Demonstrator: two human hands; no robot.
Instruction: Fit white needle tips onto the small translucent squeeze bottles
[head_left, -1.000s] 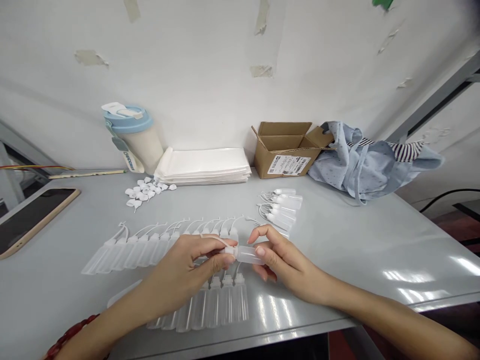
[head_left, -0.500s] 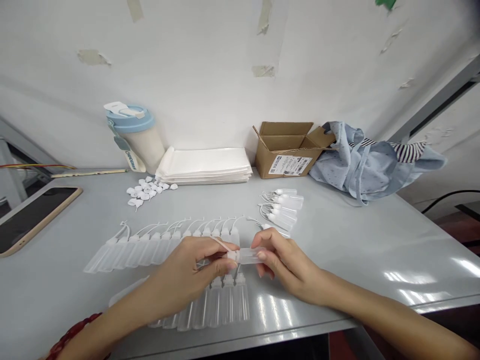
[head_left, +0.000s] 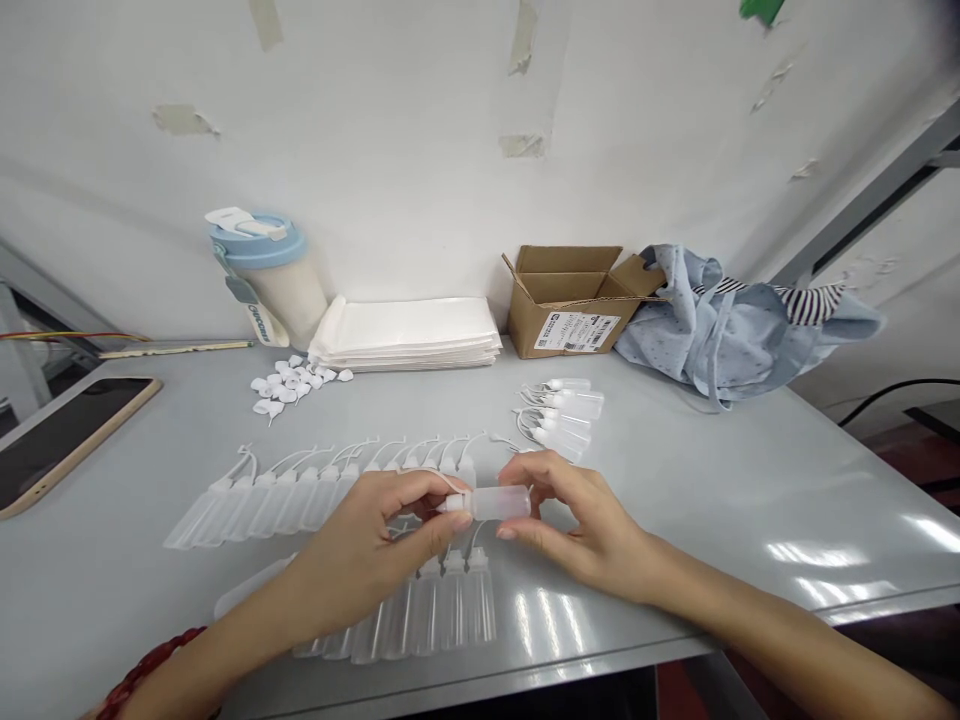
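Note:
A small clear plastic dropper bottle point(head_left: 496, 501) lies sideways between my two hands above the grey table point(head_left: 712, 470). My right hand point(head_left: 574, 520) pinches its body between thumb and fingers. My left hand point(head_left: 375, 545) pinches its white nozzle end, fingers closed round the tip. Behind my hands a long row of the same bottles point(head_left: 300, 490) lies side by side. A second row of bottles point(head_left: 427, 610) lies under my hands, partly hidden by my left wrist. A small cluster of bottles point(head_left: 562, 415) rests just beyond my right hand.
Small white caps point(head_left: 292, 382) are scattered at the back left, by a blue-lidded cup point(head_left: 270, 275) and a stack of white bags point(head_left: 409, 332). An open cardboard box point(head_left: 574, 298) and blue cloth point(head_left: 735, 325) sit at the back right. A phone point(head_left: 67, 432) lies far left.
Both hands stay on the bottle; the bottle has risen slightly and my right fingers have shifted along its body. The rows on the table are unchanged.

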